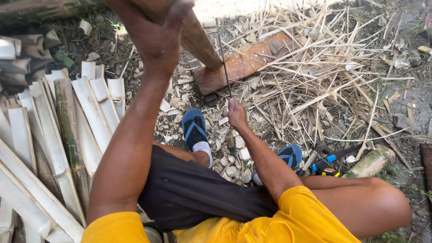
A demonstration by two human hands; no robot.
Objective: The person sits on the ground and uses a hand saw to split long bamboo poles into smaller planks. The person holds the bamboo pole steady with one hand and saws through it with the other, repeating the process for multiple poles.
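likely an outdoor bamboo-splitting yard: split bamboo slats (54, 135), shavings (315, 76) on dirt.

Left hand (155, 33) raised, gripping wooden club (198, 38). Right hand (236, 112) pinching thin upright stick (225, 67) above rusty plate (245, 60). Split bamboo slats (58, 135) stacked at left; shavings (324, 76) at right. Blue sandals (194, 128) on chip-strewn ground.

Packages: none in sight.
Labels: none showing.
Signs: none here.
Screens: none anywhere on this ground.
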